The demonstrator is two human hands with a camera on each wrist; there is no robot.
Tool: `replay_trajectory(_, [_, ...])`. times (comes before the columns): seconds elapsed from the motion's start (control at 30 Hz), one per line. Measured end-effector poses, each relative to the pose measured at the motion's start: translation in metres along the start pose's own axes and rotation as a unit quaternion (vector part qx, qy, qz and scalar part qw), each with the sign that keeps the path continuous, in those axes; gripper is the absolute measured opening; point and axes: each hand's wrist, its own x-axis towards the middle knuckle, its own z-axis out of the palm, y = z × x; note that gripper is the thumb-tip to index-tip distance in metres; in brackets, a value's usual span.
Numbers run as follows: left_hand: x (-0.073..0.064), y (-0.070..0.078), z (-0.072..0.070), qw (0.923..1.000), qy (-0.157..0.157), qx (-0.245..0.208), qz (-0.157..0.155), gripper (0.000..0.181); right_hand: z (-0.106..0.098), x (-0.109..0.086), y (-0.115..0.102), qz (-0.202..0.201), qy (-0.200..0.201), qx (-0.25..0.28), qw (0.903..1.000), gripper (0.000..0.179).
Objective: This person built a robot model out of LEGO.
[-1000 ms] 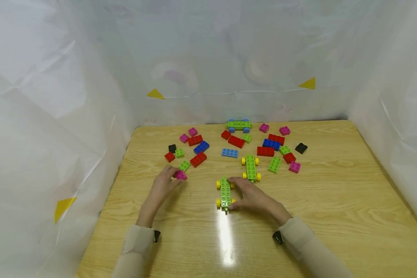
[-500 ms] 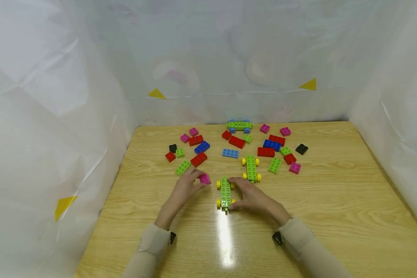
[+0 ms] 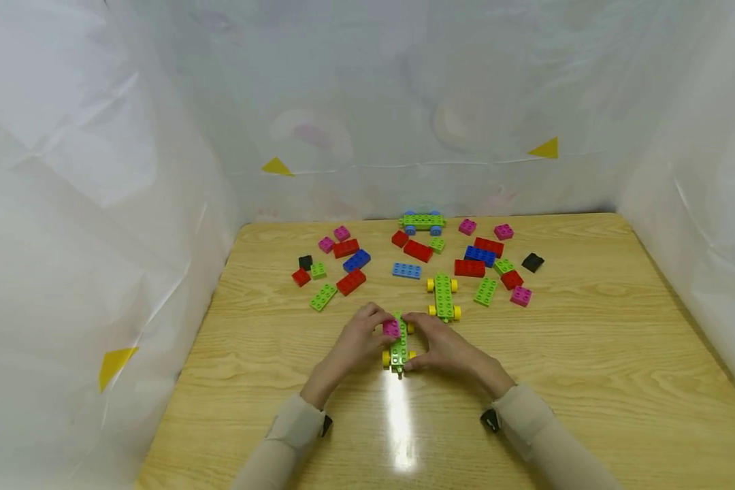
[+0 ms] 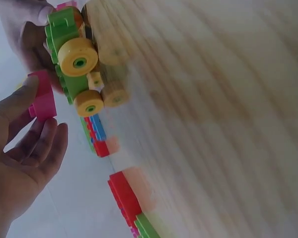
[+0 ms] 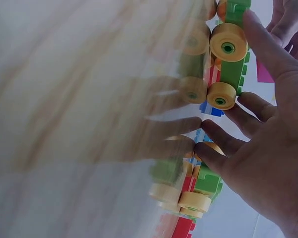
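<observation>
My left hand [image 3: 356, 338] pinches a pink toy building brick [image 3: 391, 329] between thumb and fingers. In the head view the brick overlaps the far left part of a green wheeled base [image 3: 399, 354]; the left wrist view shows the pink brick [image 4: 45, 99] just above the studs, with a small gap. My right hand [image 3: 446, 348] holds that base from its right side, thumb at the near end and index finger near the far end. The base stands on yellow wheels [image 4: 78, 57], its right-hand ones partly hidden by my right hand. The right hand's other fingers [image 5: 221, 139] spread near the tabletop.
A second green base with yellow wheels [image 3: 444, 299] stands just behind my right hand. Farther back is a green base with blue wheels [image 3: 422, 221]. Several red, blue, green, pink and black bricks lie across the back of the wooden table [image 3: 588, 354]. White sheeting surrounds three sides.
My left hand has carried the pink brick rightward from beside the green brick at the left to over the wheeled base. My right hand and the base have stayed put.
</observation>
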Motion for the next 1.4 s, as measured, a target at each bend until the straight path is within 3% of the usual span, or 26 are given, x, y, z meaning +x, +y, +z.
replay_trajectory(0.13, [0.003, 0.002, 0.004, 0.9999, -0.011, -0.001, -0.008, 0.031, 0.001, 0.000, 0.001, 0.004, 0.000, -0.002, 1.0000, 0.093])
replay_trajectory(0.5, [0.010, 0.002, 0.009, 0.9992, -0.007, 0.028, 0.028, 0.030, 0.002, 0.001, 0.002, 0.014, -0.002, 0.003, 0.9999, 0.092])
replay_trajectory(0.83, [0.014, 0.000, 0.010, 0.9997, -0.023, -0.005, 0.001, 0.023, 0.000, 0.001, -0.002, 0.022, -0.003, 0.005, 0.9997, 0.095])
replay_trajectory(1.4, [0.023, 0.001, 0.003, 0.9963, -0.071, 0.048, 0.002, 0.023, -0.001, -0.001, 0.001, 0.013, -0.012, -0.005, 0.9998, 0.097])
